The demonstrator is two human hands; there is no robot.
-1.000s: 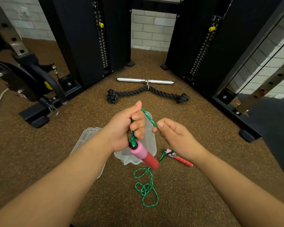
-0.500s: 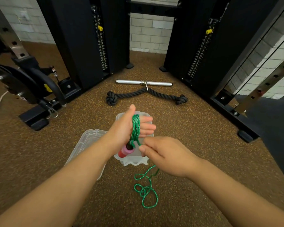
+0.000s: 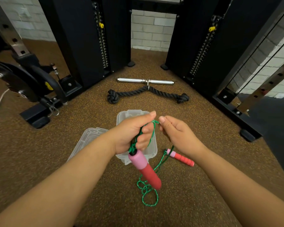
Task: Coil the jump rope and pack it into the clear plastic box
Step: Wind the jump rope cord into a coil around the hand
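Left hand: your left hand is curled round several turns of the green jump rope, with one pink-and-red handle hanging below your fist.
Right hand: your right hand pinches the rope at thumb and forefinger, just beside your left thumb.
Rope: from your right hand it drops to the floor and lies in loose loops near you.
Second handle: the other handle lies on the floor, right of the box.
Box: the clear plastic box sits open on the floor directly under your hands.
Lid: its lid lies just left of it.
Beyond: a black triceps rope and a steel bar lie on the floor.
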